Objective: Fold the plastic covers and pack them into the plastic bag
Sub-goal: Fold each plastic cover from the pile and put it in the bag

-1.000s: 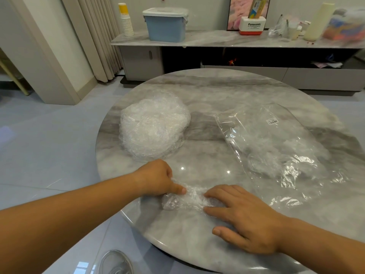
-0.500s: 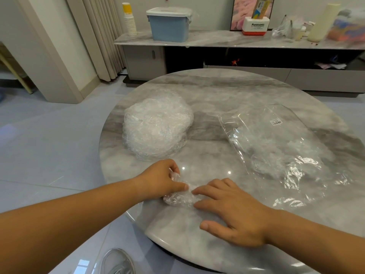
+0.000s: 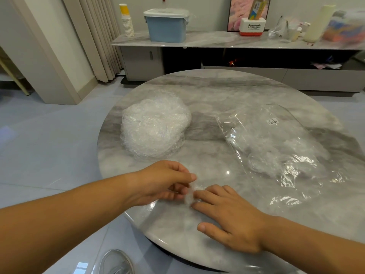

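The round marble table [image 3: 217,91] carries everything I am working with. The sideboard [image 3: 217,39] behind it, with its blue tub [image 3: 166,26] and stack of paper cups [image 3: 126,22], stands well apart and is no hindrance.

On my right lies the plastic bag [image 3: 276,143], flat, clear and crinkled, with what look like a few covers already bunched at its near end. I cannot tell which end is its mouth.

On my left sits the pile of unfolded covers [image 3: 154,125], a loose, airy heap that would catch and drag if I brushed it.

My right hand [image 3: 227,212] lies with straight fingers, pressing down. My left hand [image 3: 164,182] pinches with thumb against curled fingers.

Between them, near the table's front edge, is the folded cover [image 3: 189,196], a small crumpled wad of film. I judge it nearly weightless, soft, slippery and springy, likely to unfold once released. I should pinch it across the whole fold, not by a loose edge. The way to the bag looks bare.
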`<state>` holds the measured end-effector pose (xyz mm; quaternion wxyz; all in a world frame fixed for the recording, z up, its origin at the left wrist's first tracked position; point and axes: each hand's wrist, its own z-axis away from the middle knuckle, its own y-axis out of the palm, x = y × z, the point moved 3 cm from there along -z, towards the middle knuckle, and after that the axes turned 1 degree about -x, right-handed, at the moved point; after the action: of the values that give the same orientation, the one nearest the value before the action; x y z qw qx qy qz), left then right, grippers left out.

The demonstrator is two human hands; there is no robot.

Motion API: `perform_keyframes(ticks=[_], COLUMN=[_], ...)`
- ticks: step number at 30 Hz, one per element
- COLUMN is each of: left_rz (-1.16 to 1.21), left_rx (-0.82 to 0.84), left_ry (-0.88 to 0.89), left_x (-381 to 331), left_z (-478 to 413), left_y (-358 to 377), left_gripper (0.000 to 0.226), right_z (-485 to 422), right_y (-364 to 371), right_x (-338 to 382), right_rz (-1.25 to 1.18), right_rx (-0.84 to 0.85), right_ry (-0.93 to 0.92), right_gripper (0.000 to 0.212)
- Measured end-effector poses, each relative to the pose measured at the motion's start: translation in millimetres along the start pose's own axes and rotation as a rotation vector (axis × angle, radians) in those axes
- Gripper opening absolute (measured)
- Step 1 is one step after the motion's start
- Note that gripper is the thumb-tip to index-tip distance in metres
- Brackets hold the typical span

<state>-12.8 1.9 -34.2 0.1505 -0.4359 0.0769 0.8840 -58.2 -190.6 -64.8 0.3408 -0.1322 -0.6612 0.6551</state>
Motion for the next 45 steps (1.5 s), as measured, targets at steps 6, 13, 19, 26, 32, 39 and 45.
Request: perform_keyframes(ticks=[6, 13, 19, 26, 32, 39, 45], left_rz=[0.082, -0.028, -0.049, -0.199, -0.800, -0.753, -0.335], left_rx=[0.009, -0.032, 0.014, -0.143, -0.062, -0.008, -0.013], left_ry=[-0.032, -0.037, -0.053, 0.108, 0.259, 0.142, 0.103], left_x=[9.1, 11.5, 6.9, -3.8, -9.8, -0.9, 0.2], left_z=[-6.6, -7.9, -6.7, -12.1, -20.7, -23.2, -21.5], left_y=[23.6, 22.6, 23.0, 6.9, 13.9, 14.6, 8.4], left_gripper=[0.024, 0.024, 0.026, 0.019, 0.045, 0.037, 0.025], right_z=[10.6, 27.3, 17.6, 24.1, 23.6, 23.7, 9.7], right_y=[-1.4, -14.7, -10.7, -5.6, -7.0, -12.1, -28.6], right_x=[-0.6, -12.8, -14.0, -17.8, -16.4, -12.0, -27.3], right_rz=[-0.107, -0.160, -0.026, -0.023, -0.118, -0.331, -0.682], right_rx=[-0.023, -0.376, -0.189, -0.196, -0.090, -0.230, -0.551], right_ry=[-0.076, -0.056, -0.036, 0.006, -0.118, -0.145, 0.484], right_gripper=[0.054, 0.036, 0.044, 0.045, 0.051, 0.036, 0.041])
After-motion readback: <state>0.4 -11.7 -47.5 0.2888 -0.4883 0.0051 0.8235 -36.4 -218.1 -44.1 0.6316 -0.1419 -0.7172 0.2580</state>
